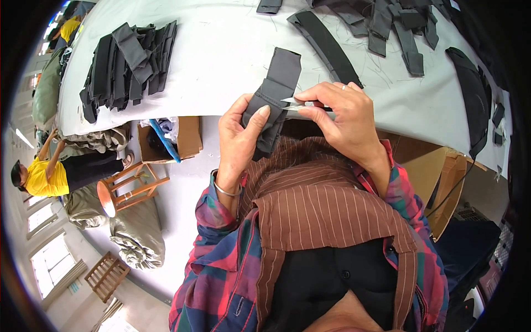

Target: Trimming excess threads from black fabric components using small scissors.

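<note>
My left hand (pixel 237 133) is closed around a dark grey folded fabric strip (pixel 282 69), its thumb pressed on the stitched part near the middle. The strip's upper end points away from me over the table's front edge. In my right hand (pixel 349 116) is a pair of thread snips (pixel 293 102), the pale pointed blades apart and touching or very close to the strip's right edge beside the stitching. A ring and bent fingers show on that hand. Just beyond it lies a longer dark curved fabric piece (pixel 326 44) on the white-covered table (pixel 221 66).
A stack of similar strips (pixel 124 69) lies at the left of the table, a loose heap (pixel 381 22) at the far right. Loose threads are scattered about. Cardboard boxes (pixel 191 138) stand below the edge. Further left are a wooden stool (pixel 135 188) and a person in yellow (pixel 50 176).
</note>
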